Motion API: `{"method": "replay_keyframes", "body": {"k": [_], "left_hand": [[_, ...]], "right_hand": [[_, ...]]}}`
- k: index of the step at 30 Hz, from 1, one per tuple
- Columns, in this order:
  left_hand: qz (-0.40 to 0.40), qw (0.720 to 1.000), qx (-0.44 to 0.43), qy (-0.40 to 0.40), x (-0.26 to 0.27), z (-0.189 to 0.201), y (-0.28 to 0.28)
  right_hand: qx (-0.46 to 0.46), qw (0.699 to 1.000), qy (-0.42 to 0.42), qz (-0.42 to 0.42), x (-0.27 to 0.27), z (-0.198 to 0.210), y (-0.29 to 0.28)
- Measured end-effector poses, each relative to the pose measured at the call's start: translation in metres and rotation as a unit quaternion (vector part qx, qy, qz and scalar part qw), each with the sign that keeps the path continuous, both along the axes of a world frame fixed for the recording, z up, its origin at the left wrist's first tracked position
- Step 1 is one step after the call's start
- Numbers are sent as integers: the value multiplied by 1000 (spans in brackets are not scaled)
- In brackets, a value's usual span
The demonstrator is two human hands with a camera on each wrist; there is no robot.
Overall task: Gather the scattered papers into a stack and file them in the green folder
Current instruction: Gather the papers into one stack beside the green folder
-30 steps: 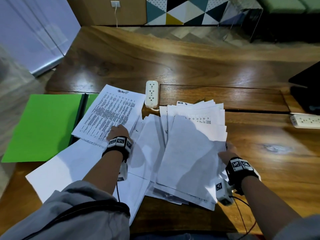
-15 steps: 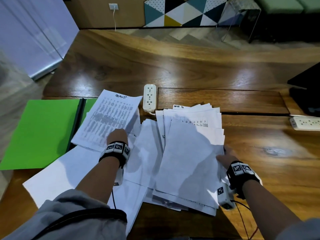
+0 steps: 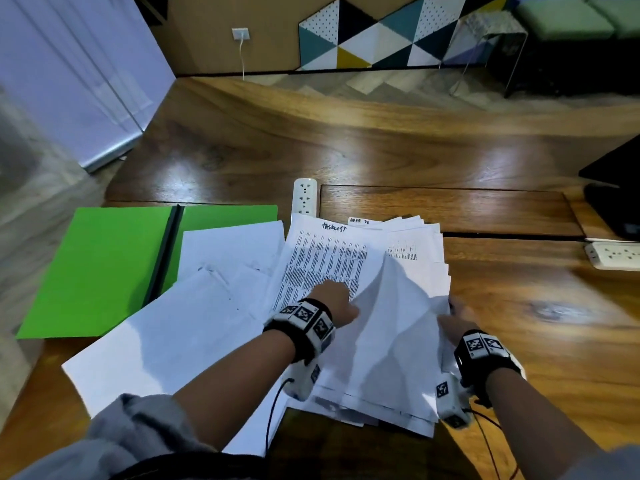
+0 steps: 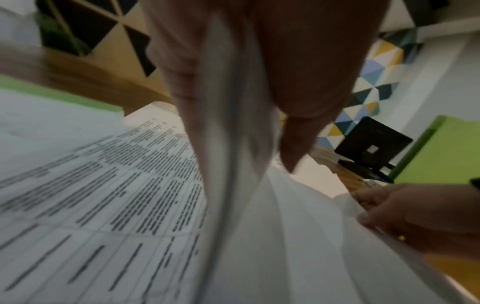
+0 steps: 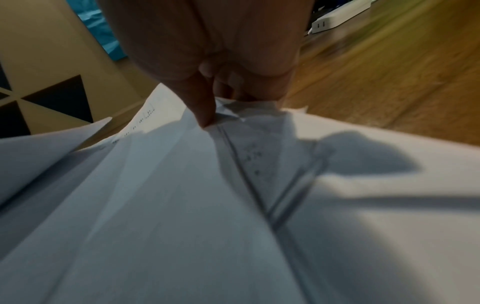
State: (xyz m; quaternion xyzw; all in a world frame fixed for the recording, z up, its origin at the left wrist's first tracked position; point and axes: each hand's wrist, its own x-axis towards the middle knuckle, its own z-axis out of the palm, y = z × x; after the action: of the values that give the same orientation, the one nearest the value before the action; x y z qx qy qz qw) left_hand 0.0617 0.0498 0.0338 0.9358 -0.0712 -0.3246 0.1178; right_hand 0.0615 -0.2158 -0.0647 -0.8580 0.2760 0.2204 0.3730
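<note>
Left hand: the left hand (image 3: 334,301) pinched a printed sheet (image 3: 323,261), thumb on one face and fingers on the other.
Right hand: the right hand (image 3: 455,323) clamped the near right edge of the pile (image 3: 391,341).
Papers: loose sheets (image 3: 180,327) lay left of the left hand.
Folder: the green folder (image 3: 104,268) lay open, farther left.
Doing it well: probably slide the sheet flat onto the pile, edges matched, without creasing it.
Surface: a glossy wooden table (image 3: 381,154) with a power strip (image 3: 304,197) beyond the hands.
Room: a triangle-patterned wall panel (image 3: 374,32) stood behind.
</note>
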Motion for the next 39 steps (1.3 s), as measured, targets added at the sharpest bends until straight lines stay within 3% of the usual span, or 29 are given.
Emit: {"method": "replay_keyframes", "body": {"k": [4, 6, 8, 11, 12, 16, 19, 25, 31, 34, 39], "left_hand": [[104, 992, -63, 36, 5, -5, 31], [211, 976, -59, -8, 11, -13, 69], [354, 932, -13, -70, 13, -24, 119], [494, 864, 91, -43, -8, -38, 183], [497, 859, 118, -25, -16, -42, 196], [396, 904, 159, -3, -20, -50, 229], [356, 916, 182, 25, -11, -46, 241], [411, 898, 145, 54, -5, -47, 249], [338, 928, 145, -53, -1, -37, 235], [297, 922, 237, -78, 12, -19, 216], [280, 922, 229, -138, 32, 0, 192]], "right_hand": [[-10, 1000, -5, 22, -3, -2, -3], [-12, 1000, -1, 29, -4, -2, -3], [-18, 999, 5, 28, -3, 0, -3], [-28, 999, 20, 39, 2, 0, -4], [-32, 998, 23, 48, 4, 0, -4], [-39, 996, 25, 76, 12, 2, -3], [-48, 995, 34, 84, 15, 0, -4], [-66, 993, 42, 89, 16, -9, -9], [-23, 994, 81, 69, 13, 5, -5], [-8, 996, 75, 57, 14, 5, -7], [3, 996, 76, 37, 10, 9, -4]]}}
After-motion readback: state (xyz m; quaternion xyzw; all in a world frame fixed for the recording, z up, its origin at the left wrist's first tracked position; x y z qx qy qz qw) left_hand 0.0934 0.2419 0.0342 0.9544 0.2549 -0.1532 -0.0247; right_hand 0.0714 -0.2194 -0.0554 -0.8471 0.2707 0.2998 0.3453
